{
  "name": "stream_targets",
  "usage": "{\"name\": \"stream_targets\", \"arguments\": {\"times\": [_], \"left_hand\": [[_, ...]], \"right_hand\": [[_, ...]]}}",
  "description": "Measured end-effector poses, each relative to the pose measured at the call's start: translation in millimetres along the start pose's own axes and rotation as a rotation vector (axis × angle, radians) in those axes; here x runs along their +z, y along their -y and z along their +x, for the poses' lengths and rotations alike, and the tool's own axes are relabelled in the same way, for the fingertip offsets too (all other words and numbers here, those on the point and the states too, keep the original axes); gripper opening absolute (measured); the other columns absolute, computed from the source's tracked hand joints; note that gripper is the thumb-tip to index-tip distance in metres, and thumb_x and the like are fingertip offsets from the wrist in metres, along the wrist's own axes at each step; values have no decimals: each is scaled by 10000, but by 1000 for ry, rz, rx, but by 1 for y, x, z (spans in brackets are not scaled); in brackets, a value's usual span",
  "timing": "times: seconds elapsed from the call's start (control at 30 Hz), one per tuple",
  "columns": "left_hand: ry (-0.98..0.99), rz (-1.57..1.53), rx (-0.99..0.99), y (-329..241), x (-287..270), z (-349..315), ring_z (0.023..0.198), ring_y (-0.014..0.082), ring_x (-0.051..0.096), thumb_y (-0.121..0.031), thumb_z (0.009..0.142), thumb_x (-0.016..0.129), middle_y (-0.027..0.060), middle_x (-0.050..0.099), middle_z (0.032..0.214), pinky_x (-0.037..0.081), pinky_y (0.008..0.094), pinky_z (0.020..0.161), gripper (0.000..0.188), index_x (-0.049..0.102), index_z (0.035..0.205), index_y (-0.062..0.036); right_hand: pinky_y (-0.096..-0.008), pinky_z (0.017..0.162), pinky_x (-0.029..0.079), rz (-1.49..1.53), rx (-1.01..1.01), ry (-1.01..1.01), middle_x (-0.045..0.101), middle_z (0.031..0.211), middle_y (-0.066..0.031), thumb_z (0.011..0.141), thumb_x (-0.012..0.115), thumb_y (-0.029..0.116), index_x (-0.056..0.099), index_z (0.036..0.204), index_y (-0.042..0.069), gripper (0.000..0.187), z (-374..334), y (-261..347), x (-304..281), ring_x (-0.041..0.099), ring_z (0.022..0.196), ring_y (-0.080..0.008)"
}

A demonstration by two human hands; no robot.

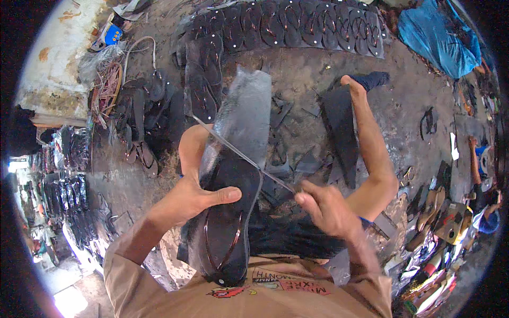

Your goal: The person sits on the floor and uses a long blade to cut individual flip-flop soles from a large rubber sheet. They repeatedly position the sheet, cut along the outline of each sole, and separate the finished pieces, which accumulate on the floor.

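Upright before my chest is a dark sandal (225,222) with a thin shiny V-shaped strap, its strap end against my shirt. It lies along a black rubber sheet (248,100) that sticks out beyond the sole at the far end. My left hand (199,199) clasps both from the left, thumb pressed on the sole and fingers hidden underneath. A long, narrow-bladed knife (228,144) is gripped by its near right end in my right hand (326,209). The blade slants across the sheet and meets the sole's right edge near its middle.
Rows of dark sandals (286,26) lie on the floor at the far side. Black offcuts (281,111) are scattered between my legs, with a black rubber piece (339,127) by my right foot. A blue plastic sheet (440,37) is at far right. Another person (490,199) sits at right.
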State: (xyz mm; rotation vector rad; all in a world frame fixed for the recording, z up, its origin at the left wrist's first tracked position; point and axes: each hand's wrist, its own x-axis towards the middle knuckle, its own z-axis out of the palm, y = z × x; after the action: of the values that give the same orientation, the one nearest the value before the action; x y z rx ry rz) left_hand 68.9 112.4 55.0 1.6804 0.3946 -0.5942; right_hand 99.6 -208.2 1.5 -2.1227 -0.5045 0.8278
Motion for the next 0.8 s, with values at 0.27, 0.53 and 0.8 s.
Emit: {"name": "stream_targets", "arguments": {"times": [0.27,0.53,0.8], "left_hand": [[180,186,-143,-14,-22,14,1452,258,401,-345,942,767,122,491,1505,368,398,1190,806,378,1576,-35],[50,-559,515,75,75,74,1467,241,288,-30,972,647,-4,360,1580,295,549,1187,701,398,1590,-249],[-425,-1163,420,-56,104,101,1033,220,680,-250,915,845,45,716,1129,568,421,904,375,679,1201,-74]], "right_hand": [[-498,675,475,118,-360,12,612,715,-223,1107,477,428,649,1028,-5,473,82,20,-33,617,686,-440],[-446,602,459,496,-142,-704,575,727,-269,1128,490,301,573,1017,-2,333,61,22,27,589,606,-412],[-480,585,486,342,-52,-765,637,741,-252,1098,549,292,586,1092,6,289,49,25,46,671,647,-432]]}}
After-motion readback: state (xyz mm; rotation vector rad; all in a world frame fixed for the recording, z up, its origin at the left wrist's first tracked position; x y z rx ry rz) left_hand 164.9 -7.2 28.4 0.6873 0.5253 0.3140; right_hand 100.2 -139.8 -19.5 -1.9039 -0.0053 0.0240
